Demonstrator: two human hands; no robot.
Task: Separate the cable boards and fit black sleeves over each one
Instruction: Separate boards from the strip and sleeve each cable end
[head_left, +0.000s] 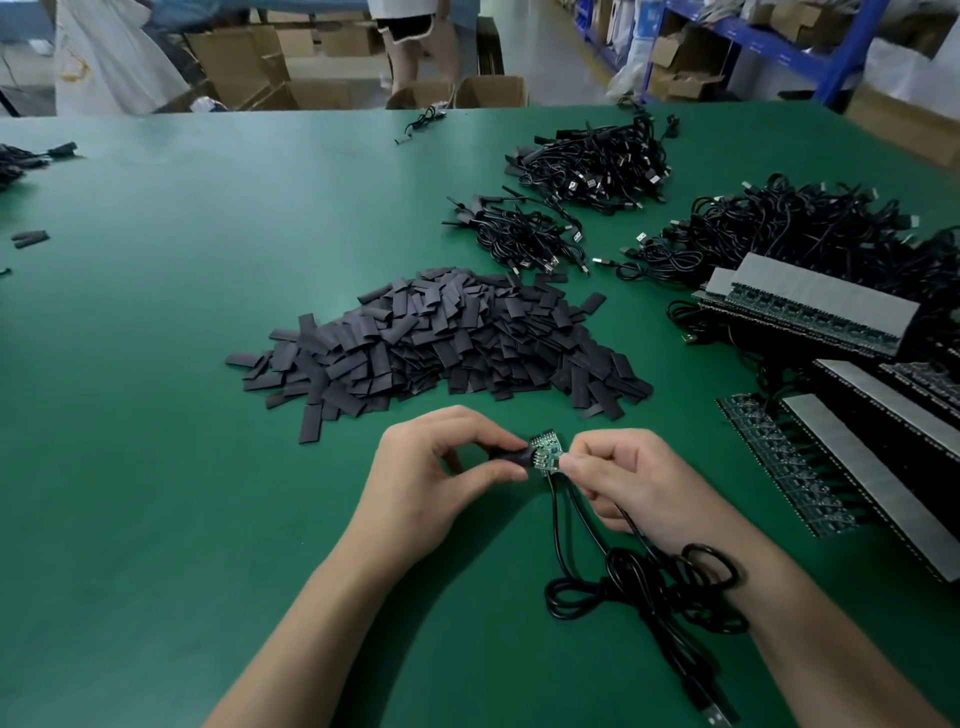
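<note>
Two hands (441, 467) (639, 483), fingers (498, 474) on sleeve (508, 456), board (546, 451).

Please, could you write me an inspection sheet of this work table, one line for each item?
Surface: green mat, flat.
Job's things: small green board between both hands; black sleeve at its left edge; sleeve pile behind; board panels at right.
Clutter: loose sleeves at far left.
Hands: left hand pinches the black sleeve; right hand pinches the small green board.
Cables: board's cable coils by the right wrist, ending in a USB plug; cable heaps at far right.
Surroundings: cardboard boxes, blue shelving, a person standing beyond the table.
</note>
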